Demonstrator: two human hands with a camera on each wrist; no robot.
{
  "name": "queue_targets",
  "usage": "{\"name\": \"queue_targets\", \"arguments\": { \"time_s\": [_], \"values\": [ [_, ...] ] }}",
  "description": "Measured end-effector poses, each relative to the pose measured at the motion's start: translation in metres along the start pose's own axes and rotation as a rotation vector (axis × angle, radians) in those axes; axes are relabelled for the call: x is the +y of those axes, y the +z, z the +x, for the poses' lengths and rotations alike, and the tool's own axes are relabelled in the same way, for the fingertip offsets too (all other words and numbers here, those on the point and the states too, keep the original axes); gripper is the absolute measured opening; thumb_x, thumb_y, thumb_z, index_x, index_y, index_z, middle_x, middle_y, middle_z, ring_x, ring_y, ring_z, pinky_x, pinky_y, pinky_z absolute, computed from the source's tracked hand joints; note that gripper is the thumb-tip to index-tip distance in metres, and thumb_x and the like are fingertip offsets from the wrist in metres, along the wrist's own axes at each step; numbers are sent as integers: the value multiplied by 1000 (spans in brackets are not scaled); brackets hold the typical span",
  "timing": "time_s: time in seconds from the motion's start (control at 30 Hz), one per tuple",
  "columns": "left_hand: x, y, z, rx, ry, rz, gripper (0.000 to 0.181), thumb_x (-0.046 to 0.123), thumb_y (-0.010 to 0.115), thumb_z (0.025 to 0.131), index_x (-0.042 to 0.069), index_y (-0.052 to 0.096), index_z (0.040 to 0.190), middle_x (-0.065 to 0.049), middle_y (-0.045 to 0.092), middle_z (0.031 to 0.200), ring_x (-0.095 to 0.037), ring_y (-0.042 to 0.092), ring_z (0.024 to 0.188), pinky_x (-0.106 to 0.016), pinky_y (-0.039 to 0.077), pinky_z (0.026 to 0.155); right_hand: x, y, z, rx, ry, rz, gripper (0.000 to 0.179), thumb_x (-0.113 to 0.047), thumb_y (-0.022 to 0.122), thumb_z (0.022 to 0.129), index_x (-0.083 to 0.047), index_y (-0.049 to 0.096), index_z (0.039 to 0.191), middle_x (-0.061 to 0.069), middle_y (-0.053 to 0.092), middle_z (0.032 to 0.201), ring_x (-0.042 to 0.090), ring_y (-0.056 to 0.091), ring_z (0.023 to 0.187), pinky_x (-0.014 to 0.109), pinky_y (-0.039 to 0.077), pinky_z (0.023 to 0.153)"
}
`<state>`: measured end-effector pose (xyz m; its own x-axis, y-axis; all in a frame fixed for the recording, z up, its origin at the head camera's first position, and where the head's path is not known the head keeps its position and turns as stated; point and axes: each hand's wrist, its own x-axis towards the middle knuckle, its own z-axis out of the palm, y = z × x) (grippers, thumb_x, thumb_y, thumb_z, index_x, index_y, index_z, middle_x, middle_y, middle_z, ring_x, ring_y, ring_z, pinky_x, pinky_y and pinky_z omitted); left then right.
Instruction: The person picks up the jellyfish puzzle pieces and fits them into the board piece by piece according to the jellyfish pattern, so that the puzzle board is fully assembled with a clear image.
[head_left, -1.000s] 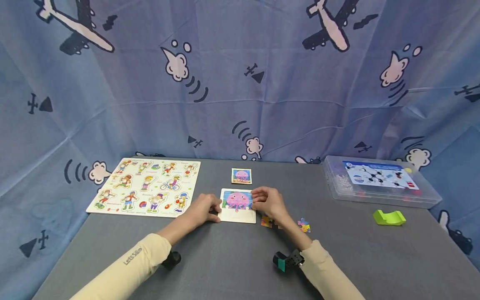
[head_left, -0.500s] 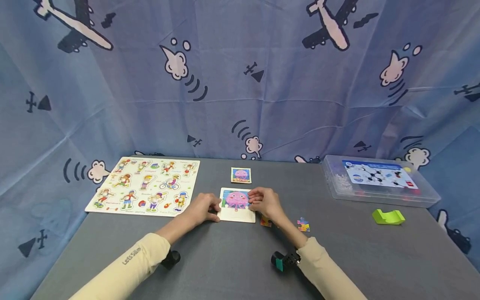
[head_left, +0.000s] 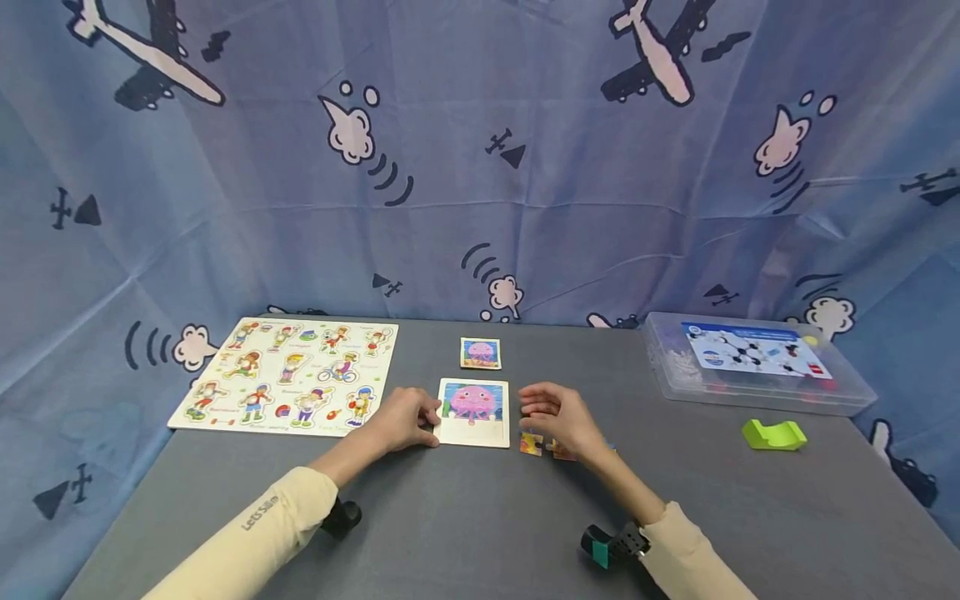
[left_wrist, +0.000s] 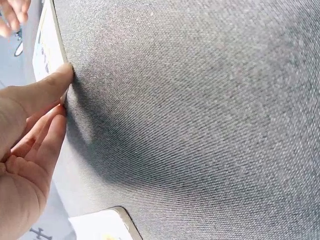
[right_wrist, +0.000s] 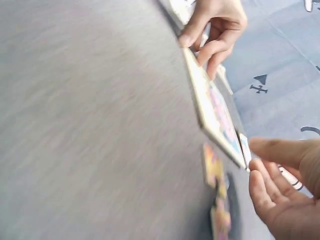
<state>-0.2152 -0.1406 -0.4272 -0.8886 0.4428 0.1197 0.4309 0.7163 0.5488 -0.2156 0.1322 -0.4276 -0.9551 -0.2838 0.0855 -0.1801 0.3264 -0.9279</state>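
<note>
A small jigsaw board [head_left: 474, 433] with a pink jellyfish picture in its upper part and a bare pale strip below lies flat at mid-table. My left hand [head_left: 405, 419] holds its left edge between thumb and fingers, also seen in the left wrist view. Just right of the board, my right hand [head_left: 561, 417] hovers with loosely bent fingers and nothing between them. Beneath it lie loose orange and yellow jigsaw pieces [head_left: 531, 443], partly covered by the hand. In the right wrist view the pieces [right_wrist: 214, 165] look blurred beside the board [right_wrist: 205, 102].
Behind the board lies a small jellyfish picture card [head_left: 480, 353]. A large board of sports figures [head_left: 288, 375] is at the left. At the right are a clear plastic case [head_left: 757, 362] and a bright green block [head_left: 775, 435]. A blue patterned curtain [head_left: 420, 208] hangs behind the grey table.
My right hand has left the board's right side and moved right, over the loose pieces. The left hand stays at the board's left edge.
</note>
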Motion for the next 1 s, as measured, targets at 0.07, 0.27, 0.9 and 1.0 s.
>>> {"name": "queue_targets", "arguments": {
  "time_s": [0.07, 0.27, 0.9, 1.0],
  "values": [
    [-2, 0, 0, 0, 7, -10, 23, 6, 89, 61, 4, 73, 76, -17, 70, 106, -14, 64, 79, -19, 47, 64, 2, -4, -6, -17, -17, -9, 40, 11, 72, 77, 14, 57, 114, 29, 62, 107, 37, 65, 95, 29, 53, 79],
    [-4, 0, 0, 1, 11, -14, 22, 6, 89, 60, 5, 72, 75, -17, 70, 106, -11, 62, 77, -18, 46, 64, 8, -7, -23, -12, -73, -167, 45, 10, 77, 72, 10, 59, 114, 21, 65, 104, 31, 66, 93, 35, 52, 81],
    [5, -4, -2, -23, -39, -24, 21, 6, 87, 65, 3, 74, 80, -16, 69, 109, -21, 65, 88, -22, 49, 67, 5, -1, -30, 48, -165, -332, 42, 13, 79, 66, 4, 65, 105, 13, 68, 96, 26, 67, 88, 32, 55, 75],
    [6, -5, -2, -27, -52, -24, 20, 6, 87, 65, 3, 73, 80, -16, 69, 110, -21, 65, 89, -23, 49, 68, 3, 0, -28, 33, -107, -280, 41, 12, 78, 69, 2, 65, 107, 13, 68, 99, 26, 66, 90, 30, 55, 73]
  ]
}}
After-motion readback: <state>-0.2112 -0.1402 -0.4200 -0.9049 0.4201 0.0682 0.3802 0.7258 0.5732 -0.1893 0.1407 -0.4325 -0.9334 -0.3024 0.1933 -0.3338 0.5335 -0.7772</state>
